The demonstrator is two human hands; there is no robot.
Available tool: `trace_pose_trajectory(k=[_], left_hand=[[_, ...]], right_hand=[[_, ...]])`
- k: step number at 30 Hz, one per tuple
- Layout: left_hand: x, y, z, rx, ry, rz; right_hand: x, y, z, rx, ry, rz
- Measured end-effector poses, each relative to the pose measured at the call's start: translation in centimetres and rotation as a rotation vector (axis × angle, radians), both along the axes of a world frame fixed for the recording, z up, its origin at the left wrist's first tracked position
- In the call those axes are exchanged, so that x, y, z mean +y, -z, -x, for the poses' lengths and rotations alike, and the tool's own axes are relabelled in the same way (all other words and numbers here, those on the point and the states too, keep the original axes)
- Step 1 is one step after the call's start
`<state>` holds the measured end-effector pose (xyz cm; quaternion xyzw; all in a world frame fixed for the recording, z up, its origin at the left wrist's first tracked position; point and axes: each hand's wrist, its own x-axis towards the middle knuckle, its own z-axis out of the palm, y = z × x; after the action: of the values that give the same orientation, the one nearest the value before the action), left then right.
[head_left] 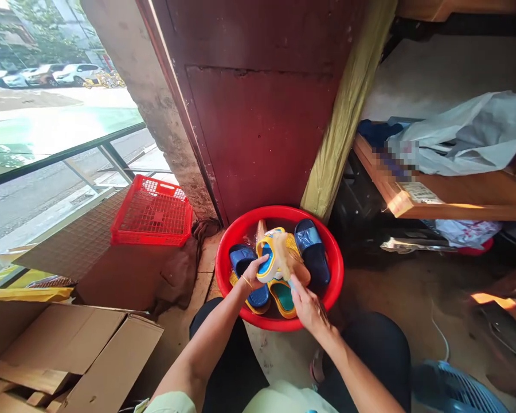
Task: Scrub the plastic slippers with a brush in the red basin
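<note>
A red basin [336,287] stands on the floor in front of me with several slippers in it. My left hand [254,274] is closed around a white, yellow and blue slipper [266,258], holding it tilted above the others. The brush [284,255] in my right hand [306,303] has pale bristles, blurred, against or close to that slipper's side. A dark blue slipper [313,252] leans at the basin's right, another blue slipper [243,258] is at the left, and a yellow and green slipper [284,298] lies at the near side.
Left of the basin, a red plastic crate [155,212] rests on brown cloth, with an opened cardboard box [69,344] nearer. A dark red door [258,137] rises behind. On the right are a wooden shelf [468,201] holding a plastic bag [468,137] and a blue fan [456,390].
</note>
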<state>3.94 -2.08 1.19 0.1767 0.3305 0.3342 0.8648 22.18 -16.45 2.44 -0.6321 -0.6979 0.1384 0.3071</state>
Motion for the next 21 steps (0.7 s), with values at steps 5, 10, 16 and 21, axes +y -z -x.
trace_pose_trajectory(k=[5,10,16,21], left_hand=[[-1.6,-0.3,-0.1,0.052,0.181,-0.068],[-1.3,-1.0,0.2,0.149,0.042,-0.341],[-0.2,-1.4,-0.6,0.322,-0.061,-0.628],[-0.2,-2.1,-1.5,0.367,-0.164,-0.707]], right_hand=[[7.3,-3.6,-3.2,0.01,0.195,-0.026],[5.5,-2.3,-4.9,-0.005,0.096,0.029],[-0.8,1.8,-6.2,0.046,0.077,0.076],[0.3,0.4,-5.6,0.136,0.233,0.034]])
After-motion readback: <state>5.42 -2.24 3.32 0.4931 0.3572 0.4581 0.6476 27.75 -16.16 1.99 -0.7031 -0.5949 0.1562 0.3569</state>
